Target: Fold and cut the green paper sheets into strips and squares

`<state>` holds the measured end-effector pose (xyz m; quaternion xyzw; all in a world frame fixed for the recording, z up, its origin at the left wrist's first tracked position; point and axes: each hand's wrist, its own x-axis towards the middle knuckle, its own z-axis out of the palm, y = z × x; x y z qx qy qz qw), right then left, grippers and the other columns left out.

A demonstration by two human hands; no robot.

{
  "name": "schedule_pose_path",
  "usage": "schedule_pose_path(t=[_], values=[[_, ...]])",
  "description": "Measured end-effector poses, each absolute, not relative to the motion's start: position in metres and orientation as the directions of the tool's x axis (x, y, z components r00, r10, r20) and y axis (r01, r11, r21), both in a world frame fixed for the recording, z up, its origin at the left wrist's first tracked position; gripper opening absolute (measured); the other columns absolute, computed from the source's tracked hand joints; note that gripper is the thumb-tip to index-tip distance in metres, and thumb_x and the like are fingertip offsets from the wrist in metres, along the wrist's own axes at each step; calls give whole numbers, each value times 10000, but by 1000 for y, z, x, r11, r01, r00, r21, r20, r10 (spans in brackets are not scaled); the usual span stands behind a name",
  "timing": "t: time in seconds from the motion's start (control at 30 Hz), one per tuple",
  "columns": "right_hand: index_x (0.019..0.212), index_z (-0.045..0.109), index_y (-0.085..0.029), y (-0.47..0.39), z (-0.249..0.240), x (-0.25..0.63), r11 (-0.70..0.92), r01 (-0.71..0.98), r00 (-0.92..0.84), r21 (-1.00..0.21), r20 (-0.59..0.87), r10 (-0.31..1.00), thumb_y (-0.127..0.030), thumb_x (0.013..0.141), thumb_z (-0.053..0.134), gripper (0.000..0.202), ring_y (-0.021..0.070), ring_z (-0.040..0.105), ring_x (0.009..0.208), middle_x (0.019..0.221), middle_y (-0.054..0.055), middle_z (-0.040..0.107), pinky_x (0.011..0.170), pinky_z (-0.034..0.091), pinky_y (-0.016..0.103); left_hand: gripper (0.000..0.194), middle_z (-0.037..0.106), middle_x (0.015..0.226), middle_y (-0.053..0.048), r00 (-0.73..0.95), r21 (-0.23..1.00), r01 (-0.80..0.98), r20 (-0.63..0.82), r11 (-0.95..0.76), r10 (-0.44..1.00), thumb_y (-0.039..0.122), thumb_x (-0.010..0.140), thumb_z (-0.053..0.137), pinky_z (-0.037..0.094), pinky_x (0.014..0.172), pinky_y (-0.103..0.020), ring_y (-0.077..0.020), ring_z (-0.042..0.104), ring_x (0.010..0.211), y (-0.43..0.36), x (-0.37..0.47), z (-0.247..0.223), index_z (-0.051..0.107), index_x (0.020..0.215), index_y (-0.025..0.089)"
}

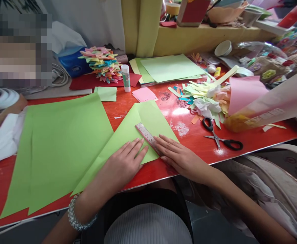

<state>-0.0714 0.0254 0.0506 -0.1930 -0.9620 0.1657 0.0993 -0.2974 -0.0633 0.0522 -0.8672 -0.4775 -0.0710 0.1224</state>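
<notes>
A folded light-green sheet of paper (121, 135) lies in front of me on the red table, its tip pointing away. On it rests a short silver ruler (144, 133), slanting from upper left to lower right. My left hand (125, 162) lies flat on the paper to the left of the ruler, fingers outstretched. From the right, my right hand (175, 152) lays its straight fingers along the ruler's near end, which they partly hide. Neither hand is closed around anything. Larger green sheets (67, 145) lie on the left, partly beneath the folded one.
Black-handled scissors (215, 135) lie spread on the right, by a heap of paper scraps (206, 91) and a plastic cup (270, 105). Behind stand a glue stick (126, 78), pink paper squares (145, 94) and a stack of folded paper pieces (102, 64). Another person sits at left.
</notes>
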Motion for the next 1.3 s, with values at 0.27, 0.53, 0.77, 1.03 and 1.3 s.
schedule_pose_path(t=[0.27,0.53,0.77,1.03,1.3], values=[[1382,481,-153,17,40,-78,851,429,-842,-302,207,498,-328,970,426,451,245,409,1342,1402,122,505,1115,363,460,404,538,1334,-233,509,-149,861,224,-487,831,125,937,343,484,997,-453,-323,519,1245,-66,-292,51,566,1257,18],[1498,242,-270,29,49,-73,857,382,-878,-347,153,454,-315,983,398,541,219,169,1450,1553,57,269,1159,220,518,402,547,1329,-223,510,-139,860,235,-491,827,143,942,345,486,992,-445,-316,527,1239,-65,-293,50,563,1256,19],[1503,200,-265,34,49,-73,880,356,-905,-315,120,409,-285,984,405,559,184,305,1402,1492,18,383,1169,236,482,418,508,1364,-237,488,-123,873,216,-472,846,199,962,332,446,1030,-446,-310,501,1266,-64,-292,48,532,1270,0],[1496,234,-253,34,46,-72,886,356,-900,-299,147,411,-319,982,409,547,186,316,1400,1489,24,390,1171,235,482,551,415,1464,-175,421,-41,907,126,-420,898,481,950,382,332,1118,-508,-320,340,1382,-79,-327,60,504,1343,114],[1474,300,-211,34,44,-72,881,370,-894,-295,147,424,-341,987,396,513,181,333,1392,1485,38,403,1182,211,473,682,304,1535,-112,424,-40,906,75,-422,903,562,915,398,429,1059,-492,-322,349,1377,-106,-365,61,294,1482,198]])
